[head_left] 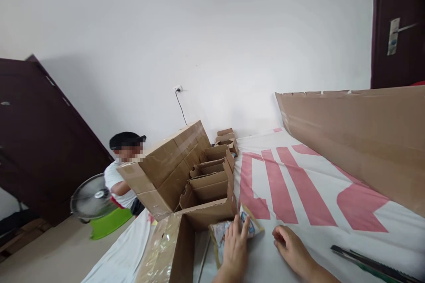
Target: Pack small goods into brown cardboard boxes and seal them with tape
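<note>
My left hand [236, 244] lies on a printed plastic packet [219, 238], its fingers spread and pressing down on top. Part of the packet is hidden under the palm. My right hand [292, 247] is to the right of it, just above the cloth, with fingers curled in and nothing visible in them. Beside the packet, on its left, stands an open cardboard box [212, 212]. A green-and-black cutting tool [368, 263], perhaps a saw or knife, rests on the cloth right of my right hand; its exact kind is unclear.
Several open boxes [209, 185] run in a row toward the wall. Taped cartons [172, 159] are stacked to their left. A person [116, 179] sits beyond them near a fan [96, 194]. Along the right stands a tall cardboard sheet [358, 132]. White-and-red cloth [315, 168] covers the surface.
</note>
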The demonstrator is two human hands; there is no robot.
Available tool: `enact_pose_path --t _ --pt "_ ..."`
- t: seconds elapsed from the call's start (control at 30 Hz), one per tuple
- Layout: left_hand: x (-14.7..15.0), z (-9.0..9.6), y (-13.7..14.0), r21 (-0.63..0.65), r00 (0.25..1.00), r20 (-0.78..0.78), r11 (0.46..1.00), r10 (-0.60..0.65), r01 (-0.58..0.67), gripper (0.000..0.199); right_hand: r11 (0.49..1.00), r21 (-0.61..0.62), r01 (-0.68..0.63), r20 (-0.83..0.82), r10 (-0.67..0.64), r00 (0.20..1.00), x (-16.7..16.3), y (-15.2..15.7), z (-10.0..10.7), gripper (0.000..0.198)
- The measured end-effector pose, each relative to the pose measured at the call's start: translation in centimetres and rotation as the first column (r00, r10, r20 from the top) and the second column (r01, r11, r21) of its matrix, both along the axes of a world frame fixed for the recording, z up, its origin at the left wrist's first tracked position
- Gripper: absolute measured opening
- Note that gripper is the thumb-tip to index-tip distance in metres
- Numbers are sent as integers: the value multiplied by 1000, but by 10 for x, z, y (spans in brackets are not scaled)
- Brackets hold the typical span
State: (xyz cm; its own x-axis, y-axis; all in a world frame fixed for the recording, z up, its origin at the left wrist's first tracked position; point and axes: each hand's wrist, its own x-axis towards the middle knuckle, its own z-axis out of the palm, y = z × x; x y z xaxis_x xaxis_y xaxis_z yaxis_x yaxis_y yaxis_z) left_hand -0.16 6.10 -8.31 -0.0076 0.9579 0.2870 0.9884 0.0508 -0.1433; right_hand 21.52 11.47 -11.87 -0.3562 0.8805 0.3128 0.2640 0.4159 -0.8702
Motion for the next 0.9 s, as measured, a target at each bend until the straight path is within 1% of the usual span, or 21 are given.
enact_pose_path --t 0.07,0.1,0.13,0.17,0.23,0.3,0.33,0.37,0.43,0.5,0.6,0.7,0.9 --pt "-24 -5 -17 85 999 -13 995 -47 48 79 1000 -6 -4 3 4 1000 -1 0 -2 10" --pt "-35 -7 -25 132 998 -19 990 -56 58 76 1000 -8 -8 8 8 1000 -2 1 -2 9" --pt "-45 -9 -33 176 999 -18 984 -37 39 74 1000 -8 -11 15 11 1000 -2 1 -3 9" --pt "-53 -13 -39 215 1000 -6 976 10 -9 74 1000 -7 -14 22 14 1000 -2 1 -3 9" --pt "-62 -23 -47 271 983 69 945 171 -183 73 1000 -4 -17 33 17 999 -2 1 -4 10" --pt "-64 -38 -49 294 927 205 884 314 -364 73 1000 -4 -20 37 20 999 -2 1 -4 11" --pt "-64 -45 -48 302 893 280 850 353 -431 74 1000 -3 -26 38 26 999 -1 1 -4 12" --pt "-64 -52 -46 309 862 349 823 368 -476 77 999 -1 -33 40 33 999 -1 1 -5 12" --pt "-65 -60 -39 307 815 448 793 367 -526 82 999 5 -41 45 41 998 -1 1 -6 12" --pt "-70 -58 -27 256 774 505 790 382 -557 79 999 8 -38 48 37 998 -1 1 -9 13" --pt "-80 -45 -6 171 725 550 793 416 -584 78 999 14 -33 50 33 998 -1 3 -13 12" --pt "-88 -37 10 166 708 566 782 423 -600 79 999 26 -47 54 46 997 -1 4 -17 12" --pt "-93 -43 19 173 705 567 774 427 -609 77 997 34 -65 129 60 990 -2 6 -15 13"
